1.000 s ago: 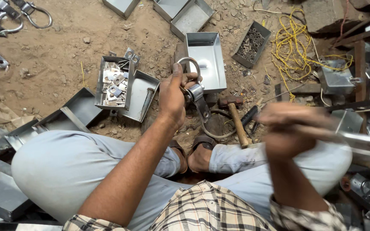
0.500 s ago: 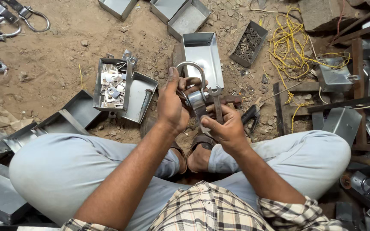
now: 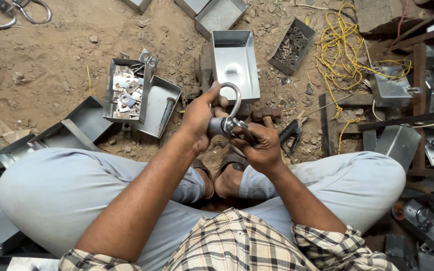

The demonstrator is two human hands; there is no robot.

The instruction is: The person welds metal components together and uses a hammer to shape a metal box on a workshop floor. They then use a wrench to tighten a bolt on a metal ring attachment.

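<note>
Near the middle of the frame, both the left hand (image 3: 199, 118) and right hand (image 3: 261, 146) now grip the padlock (image 3: 225, 120), raised a little higher.

The dirt floor (image 3: 51, 55) is sandy brown and scattered with small stones. On it stands an open metal tray (image 3: 234, 62), empty, with more empty trays (image 3: 219, 15) just above it. To the left lies a tray of small metal plates (image 3: 125, 90), leaning against another open tray (image 3: 159, 105). A dark box of small nuts (image 3: 291, 46) sits to the right, beside a tangle of yellow wire (image 3: 340, 45). A hammer (image 3: 266, 115) and pliers (image 3: 291, 134) lie near the person's sandalled feet. Flat metal sheets (image 3: 71, 130) rest at the left.
</note>
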